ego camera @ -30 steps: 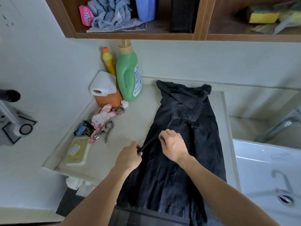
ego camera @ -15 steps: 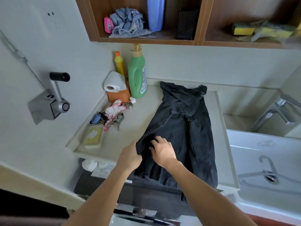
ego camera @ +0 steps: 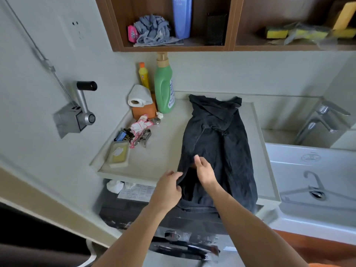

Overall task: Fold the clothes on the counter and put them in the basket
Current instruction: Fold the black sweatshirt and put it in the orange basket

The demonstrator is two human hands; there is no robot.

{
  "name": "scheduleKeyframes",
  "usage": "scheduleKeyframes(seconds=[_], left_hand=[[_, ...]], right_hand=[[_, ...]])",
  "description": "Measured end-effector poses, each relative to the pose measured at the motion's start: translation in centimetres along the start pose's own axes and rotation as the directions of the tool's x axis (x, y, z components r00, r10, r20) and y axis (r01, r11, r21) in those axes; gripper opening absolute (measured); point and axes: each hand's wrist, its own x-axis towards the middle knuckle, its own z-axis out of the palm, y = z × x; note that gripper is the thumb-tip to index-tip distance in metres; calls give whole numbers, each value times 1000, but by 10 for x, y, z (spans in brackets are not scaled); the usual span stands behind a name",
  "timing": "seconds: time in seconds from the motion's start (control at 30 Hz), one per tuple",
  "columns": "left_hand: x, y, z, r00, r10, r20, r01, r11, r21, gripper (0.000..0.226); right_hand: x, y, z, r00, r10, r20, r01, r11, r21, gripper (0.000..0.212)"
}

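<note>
A black garment lies lengthwise on the pale counter, its near end hanging over the front edge. My left hand pinches the garment's left edge near the counter's front. My right hand rests flat on the cloth just to the right, fingers straight and pointing away. No basket is in view.
Left of the garment stand a green bottle, a yellow bottle, a paper roll, clips and a soap dish. A white sink with a tap is on the right. Shelves hang above; a washing machine sits below.
Both hands have slid along the garment toward the counter's front edge. My right hand has flattened out on the cloth. The camera has pulled back.
</note>
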Motion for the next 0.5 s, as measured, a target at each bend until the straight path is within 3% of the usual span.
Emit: scheduleKeyframes(seconds=[0.07, 0.2, 0.33, 0.4, 0.5], left_hand=[[-3, 8, 11, 992, 33, 121, -35, 999, 20, 49], [-2, 16, 25, 952, 27, 304, -45, 997, 55, 43], [4, 18, 29, 941, 17, 339, -49, 995, 87, 39], [8, 22, 26, 946, 3, 325, -34, 995, 89, 36], [15, 37, 20, 980, 16, 198, -29, 997, 65, 43]], right_hand=[[0, -10, -3, 996, 89, 30, -93, 963, 252, 42], [7, -4, -6, 991, 135, 22, -137, 982, 130, 74], [17, -3, -12, 989, 143, 42, -149, 947, 285, 80], [24, -14, -15, 999, 38, 21, -42, 953, 299, 75], [31, -40, -17, 968, -229, -100, 237, 968, 78, 66]])
